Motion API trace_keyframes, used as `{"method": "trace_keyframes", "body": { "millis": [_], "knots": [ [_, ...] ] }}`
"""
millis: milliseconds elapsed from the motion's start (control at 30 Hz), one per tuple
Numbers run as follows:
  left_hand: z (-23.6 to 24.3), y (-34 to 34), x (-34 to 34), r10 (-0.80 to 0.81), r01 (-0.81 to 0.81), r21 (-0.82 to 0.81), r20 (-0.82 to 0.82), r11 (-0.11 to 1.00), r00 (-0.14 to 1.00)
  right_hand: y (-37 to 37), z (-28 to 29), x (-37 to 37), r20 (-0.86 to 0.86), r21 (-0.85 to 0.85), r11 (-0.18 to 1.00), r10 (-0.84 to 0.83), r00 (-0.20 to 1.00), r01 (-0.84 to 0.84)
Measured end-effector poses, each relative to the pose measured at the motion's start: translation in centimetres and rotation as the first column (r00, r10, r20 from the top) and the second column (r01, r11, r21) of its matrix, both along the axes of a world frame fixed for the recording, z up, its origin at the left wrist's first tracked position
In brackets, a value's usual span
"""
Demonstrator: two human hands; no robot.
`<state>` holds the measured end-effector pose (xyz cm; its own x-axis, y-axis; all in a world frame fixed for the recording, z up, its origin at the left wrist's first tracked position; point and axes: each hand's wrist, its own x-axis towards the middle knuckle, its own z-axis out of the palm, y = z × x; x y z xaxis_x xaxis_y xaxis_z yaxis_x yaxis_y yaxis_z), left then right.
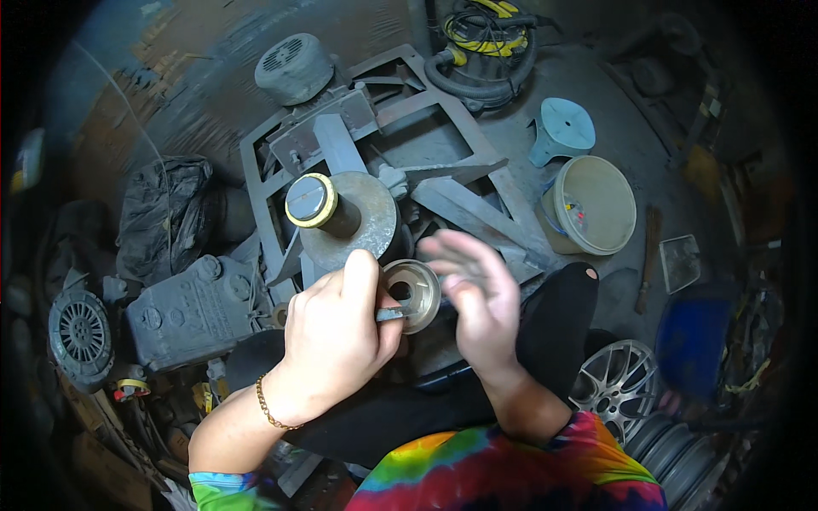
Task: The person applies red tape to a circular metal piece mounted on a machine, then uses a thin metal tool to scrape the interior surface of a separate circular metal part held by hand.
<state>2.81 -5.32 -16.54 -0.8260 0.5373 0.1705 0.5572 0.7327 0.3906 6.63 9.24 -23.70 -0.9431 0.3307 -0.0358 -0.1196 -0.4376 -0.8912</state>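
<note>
My left hand is closed around a round, cup-shaped metal part with a hole in its middle. A small flat grey strip juts out by the fingers across its rim; I cannot tell whether it is loose. Just right of the part, my right hand has its fingers apart and slightly blurred, with nothing seen in it. Beyond my hands stands a grey metal disc, and on it a short post carries a yellow-rimmed round cap.
A grey steel frame with a motor lies ahead. Farther right are a vacuum cleaner, a light-blue stool and a white bucket. A grey gearbox-like housing is at left, a wheel rim at right.
</note>
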Motion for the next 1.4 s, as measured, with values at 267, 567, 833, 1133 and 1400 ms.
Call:
{"method": "trace_keyframes", "body": {
  "millis": [267, 567, 833, 1133, 1400],
  "knots": [
    [-0.1, 0.3, 0.3, -0.007, 0.009, 0.031, -0.055, 0.999, 0.998, -0.3, 0.5, 0.6, 0.060, -0.190, 0.959, 0.225, 0.972, -0.210],
    [-0.3, 0.8, 1.1, -0.073, 0.069, -0.063, -0.073, 0.996, 0.995, -2.1, 0.6, 0.3, 0.094, -0.336, 0.937, 0.132, 0.987, -0.094],
    [-0.4, 0.6, 1.2, -0.069, 0.068, -0.057, -0.012, 0.996, 0.998, -2.5, 0.0, -0.3, 0.115, -0.211, 0.975, 0.089, 0.989, -0.063],
    [-0.4, 0.7, 0.6, -0.054, 0.054, 0.005, -0.021, 0.999, 0.998, -2.4, -0.3, -0.5, 0.069, -0.198, 0.975, 0.122, 0.990, -0.106],
    [0.7, 0.0, -1.6, 0.117, -0.140, 0.226, 0.114, 0.964, 0.987, -1.2, -0.3, 0.4, -0.115, -0.407, 0.857, 0.295, 0.948, -0.316]
  ]
}}
